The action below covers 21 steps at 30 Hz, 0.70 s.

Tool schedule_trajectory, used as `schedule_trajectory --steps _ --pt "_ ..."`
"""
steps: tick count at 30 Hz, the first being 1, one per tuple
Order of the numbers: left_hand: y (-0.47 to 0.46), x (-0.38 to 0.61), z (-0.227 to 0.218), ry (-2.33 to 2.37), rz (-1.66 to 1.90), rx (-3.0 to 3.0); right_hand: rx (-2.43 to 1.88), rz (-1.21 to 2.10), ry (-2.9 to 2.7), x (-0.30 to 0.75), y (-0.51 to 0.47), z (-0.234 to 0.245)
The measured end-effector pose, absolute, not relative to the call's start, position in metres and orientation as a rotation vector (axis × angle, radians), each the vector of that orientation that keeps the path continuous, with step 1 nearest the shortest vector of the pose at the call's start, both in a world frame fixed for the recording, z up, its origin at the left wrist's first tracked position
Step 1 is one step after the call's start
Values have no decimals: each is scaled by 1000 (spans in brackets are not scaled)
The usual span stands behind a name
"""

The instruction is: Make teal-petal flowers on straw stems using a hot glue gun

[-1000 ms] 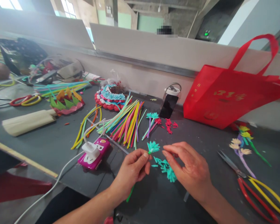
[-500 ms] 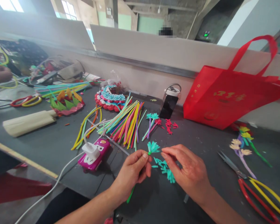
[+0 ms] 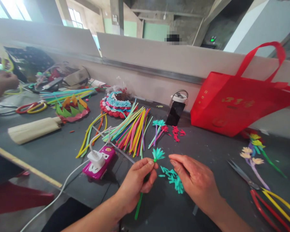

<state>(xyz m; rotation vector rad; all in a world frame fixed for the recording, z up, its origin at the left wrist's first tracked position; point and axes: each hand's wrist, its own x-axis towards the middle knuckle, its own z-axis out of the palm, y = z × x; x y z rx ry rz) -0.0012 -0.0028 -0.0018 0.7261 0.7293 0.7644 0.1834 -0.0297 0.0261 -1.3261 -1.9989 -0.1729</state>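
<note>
My left hand (image 3: 143,172) is closed, with thumb and fingers pinching a turquoise craft flower (image 3: 158,154) just below its head. Its petals fan upward, and a green stem (image 3: 139,205) comes out below the hand. Just right of the flower, my right hand (image 3: 195,177) holds thumb and forefinger together, apart from the petals; anything between those fingertips is hidden. A pile of short turquoise pieces (image 3: 175,182) lies on the table between and under the hands. Beyond are finished turquoise flowers (image 3: 159,123) on stems and several red pieces (image 3: 176,133).
Colourful craft stems (image 3: 132,129) lie fanned out ahead. A purple power strip (image 3: 100,162) with a white plug sits left. Scissors (image 3: 253,187) and more flowers (image 3: 252,154) are right. A phone (image 3: 176,113) leans on a bottle beside a red bag (image 3: 232,103). Another person's hand (image 3: 4,83) shows far left.
The view has tilted slightly, so everything sits a little lower and further right. My left hand keeps its pinch on the turquoise flower; the right hand stays close beside it.
</note>
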Motion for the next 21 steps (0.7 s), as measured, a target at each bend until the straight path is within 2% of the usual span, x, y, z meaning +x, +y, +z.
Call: schedule_trajectory --steps 5,11,16,21 --pt "-1 -1 -2 722 778 686 -1361 -204 -1985 185 -31 31" --pt "0 -3 0 729 816 656 -1635 -225 -1888 212 -51 32" --pt "-1 -5 5 723 820 604 -1948 -259 -1695 269 -93 -11" --pt "-3 -3 2 712 765 559 -2080 -2 -1638 305 -129 -51"
